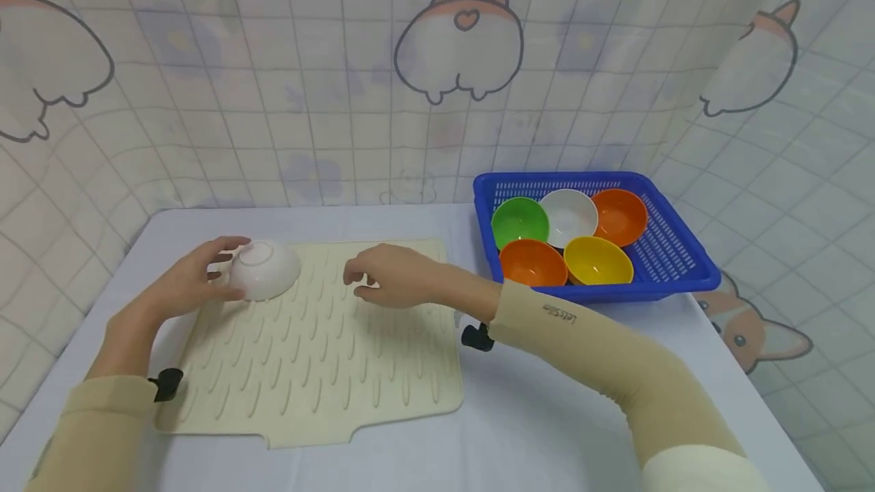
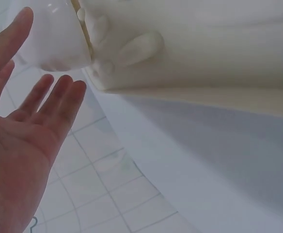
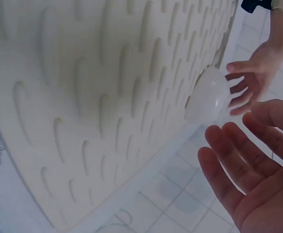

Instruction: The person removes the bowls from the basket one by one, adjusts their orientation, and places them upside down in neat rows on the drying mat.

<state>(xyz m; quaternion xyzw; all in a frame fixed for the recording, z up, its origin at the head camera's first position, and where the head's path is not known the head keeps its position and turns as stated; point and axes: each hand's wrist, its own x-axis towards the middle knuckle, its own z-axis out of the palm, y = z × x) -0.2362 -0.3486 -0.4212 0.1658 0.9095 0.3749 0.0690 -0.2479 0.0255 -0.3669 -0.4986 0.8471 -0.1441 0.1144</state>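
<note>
A white bowl [image 1: 265, 273] sits upside down at the far left of the cream ridged drying mat [image 1: 307, 393]. My left hand [image 1: 187, 276] is at the bowl's left side, thumb and fingers spread around it. The left wrist view has that hand [image 2: 23, 136] with extended fingers beside the bowl [image 2: 59, 41] and a gap at the fingertips. Over the middle of the mat hovers my right hand [image 1: 399, 276], holding nothing. Its fingers are loosely bent in the right wrist view, where the hand [image 3: 258, 179] appears below the bowl [image 3: 209, 97].
A blue plastic basket [image 1: 683, 279] stands at the right back of the white-covered table [image 1: 533, 416]. Inside are a green bowl [image 1: 521, 220], a white bowl [image 1: 573, 220], two orange bowls [image 1: 620, 217] and a yellow bowl [image 1: 598, 261]. A tile-patterned curtain [image 1: 355, 135] hangs behind.
</note>
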